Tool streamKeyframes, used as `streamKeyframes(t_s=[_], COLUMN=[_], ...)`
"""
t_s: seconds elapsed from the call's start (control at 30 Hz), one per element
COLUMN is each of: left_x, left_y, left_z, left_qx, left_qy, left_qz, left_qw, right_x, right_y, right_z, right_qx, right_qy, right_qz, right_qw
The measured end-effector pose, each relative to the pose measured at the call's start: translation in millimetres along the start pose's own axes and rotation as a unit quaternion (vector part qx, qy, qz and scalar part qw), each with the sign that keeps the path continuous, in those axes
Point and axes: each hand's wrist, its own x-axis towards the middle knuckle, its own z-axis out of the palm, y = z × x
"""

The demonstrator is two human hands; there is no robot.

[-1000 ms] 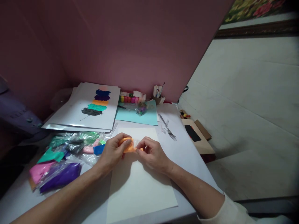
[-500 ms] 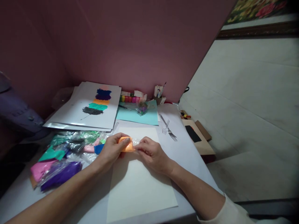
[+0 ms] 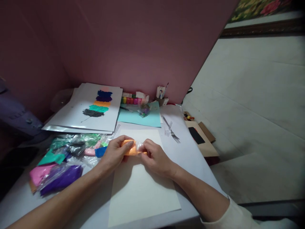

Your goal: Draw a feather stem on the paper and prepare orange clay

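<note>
Head view showed the left hand (image 3: 115,155) closed around an orange clay lump (image 3: 130,149) above the far end of the cream sheet (image 3: 140,194), while the right hand (image 3: 155,158) pinched its clear wrap (image 3: 139,146) with the fingertips. Pulling too hard could tear the wrap and drop clay on the sheet.

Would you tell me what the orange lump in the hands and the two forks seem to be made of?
The orange lump, held by the left hand, looks like modelling clay, dull and rounded; the right hand pinches its glossy clear plastic wrap. The forks look like metal, grey with glints, though the paler one could be plastic.
</note>
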Motion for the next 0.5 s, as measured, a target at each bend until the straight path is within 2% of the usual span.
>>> streamKeyframes(t_s=[0.1, 0.27, 0.5], left_x=[1.0, 1.2, 0.3], left_y=[-1.5, -2.7, 0.1], left_z=[-0.5, -0.5, -0.2], left_qx=[0.011, 0.02, -0.002], left_qy=[0.0, 0.001, 0.01], left_qz=[0.009, 0.006, -0.03], left_qw=[1.0, 1.0, 1.0], right_x=[0.8, -1.8, -2.3], right_y=[-1.3, -1.0, 2.0], right_z=[-1.6, -2.8, -3.7], right_qx=[0.0, -0.059, -0.03], right_qy=[0.018, 0.045, 0.023], right_qz=[0.004, -0.013, -0.069], right_qw=[1.0, 0.997, 0.997])
